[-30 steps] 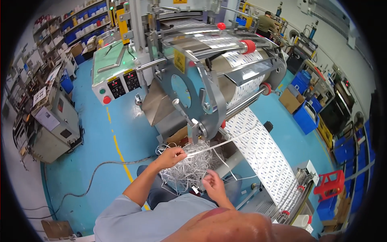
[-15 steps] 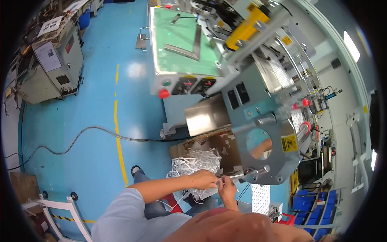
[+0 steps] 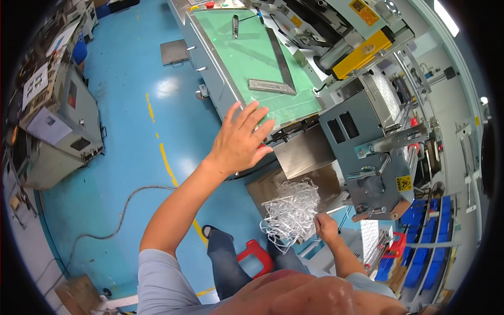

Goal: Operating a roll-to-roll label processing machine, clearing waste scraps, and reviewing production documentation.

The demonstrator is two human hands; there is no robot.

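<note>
My left hand (image 3: 239, 140) is raised with its fingers spread, just in front of the near left corner of a green-topped machine table (image 3: 236, 68). It holds nothing, and it covers part of the table's front panel. Lower down and to the right, my right hand (image 3: 326, 227) is closed beside a tangled heap of thin white strips (image 3: 291, 212). What its fingers grip, if anything, is too small to make out. The heap rises out of a brown cardboard box (image 3: 257, 191).
On the green top lie a metal try square (image 3: 273, 85) and a utility knife (image 3: 235, 27). A metal chute (image 3: 304, 152) slopes above the box. A grey machine frame (image 3: 367, 173) stands to the right. A red stool (image 3: 257, 257) is by my legs; a cable (image 3: 126, 205) crosses the floor.
My left hand has left my right hand and reached up and forward to the table's corner, opening its fingers. My right hand stays low by the strips. The view has shifted.
</note>
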